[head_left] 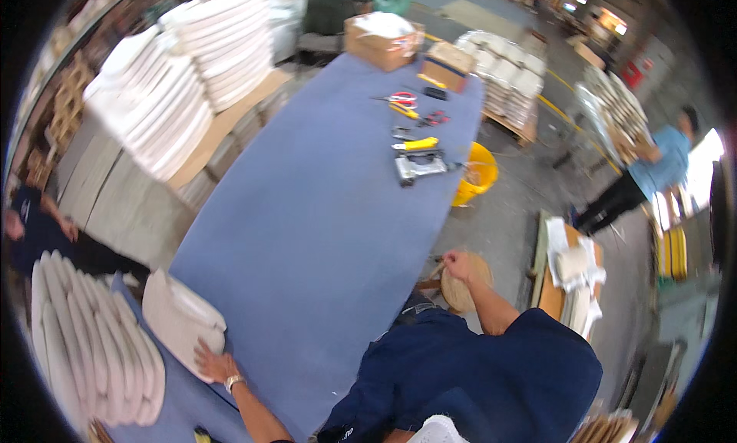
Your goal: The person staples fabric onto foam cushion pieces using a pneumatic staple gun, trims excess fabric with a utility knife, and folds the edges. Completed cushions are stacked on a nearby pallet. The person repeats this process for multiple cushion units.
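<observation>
My left hand [215,364] lies flat with fingers spread on a beige upholstered pad [170,316], which rests at the near left edge of the blue-covered table [307,213]. Beside that pad stands a tight row of similar beige pads [96,343]. Down at my right, below the table's edge, my right hand [458,266] is closed at the rim of a round wooden stool [470,288]. Its fingers look curled over the stool's edge, though their tips are partly hidden.
On the table's far right lie a staple gun [418,166], a yellow-handled cutter [416,144] and red-handled scissors [401,100]. Cardboard boxes [382,42] stand at the far end. A yellow bucket [477,176] is beside the table. People [662,166] are at the right and left. White pads [150,105] are stacked left.
</observation>
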### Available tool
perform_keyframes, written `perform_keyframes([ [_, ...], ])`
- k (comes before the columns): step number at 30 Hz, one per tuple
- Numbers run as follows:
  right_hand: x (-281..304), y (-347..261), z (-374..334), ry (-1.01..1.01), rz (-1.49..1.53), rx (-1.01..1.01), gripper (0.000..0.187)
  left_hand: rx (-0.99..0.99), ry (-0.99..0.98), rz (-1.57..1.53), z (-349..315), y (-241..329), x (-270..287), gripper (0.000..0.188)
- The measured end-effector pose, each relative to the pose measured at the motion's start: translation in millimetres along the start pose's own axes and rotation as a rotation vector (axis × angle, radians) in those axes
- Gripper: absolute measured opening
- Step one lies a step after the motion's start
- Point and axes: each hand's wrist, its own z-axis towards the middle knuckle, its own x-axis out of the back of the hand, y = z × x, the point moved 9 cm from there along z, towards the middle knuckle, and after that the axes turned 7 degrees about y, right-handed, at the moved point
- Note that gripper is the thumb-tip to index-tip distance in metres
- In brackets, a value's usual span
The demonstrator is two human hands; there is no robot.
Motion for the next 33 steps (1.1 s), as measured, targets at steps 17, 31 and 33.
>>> perform_keyframes([
  [17, 33.7, -225.9, 257.9, 0.022, -0.36, 0.738, 0.054, -0.205, 0.05, -0.697, -151.1, 127.0, 436.3, 0.049],
  [31, 13.4, -253.0, 293.6, 0.392, -0.257, 0.634, 0.052, -0.221, 0.075, -1.522, 40.7, 205.8, 393.9, 0.035],
  [33, 18.5, -250.6, 290.0, 0.42, -0.244, 0.633, 0.052, -0.26, 0.177, -1.044, 19.3, 224.5, 323.9, 0.019],
])
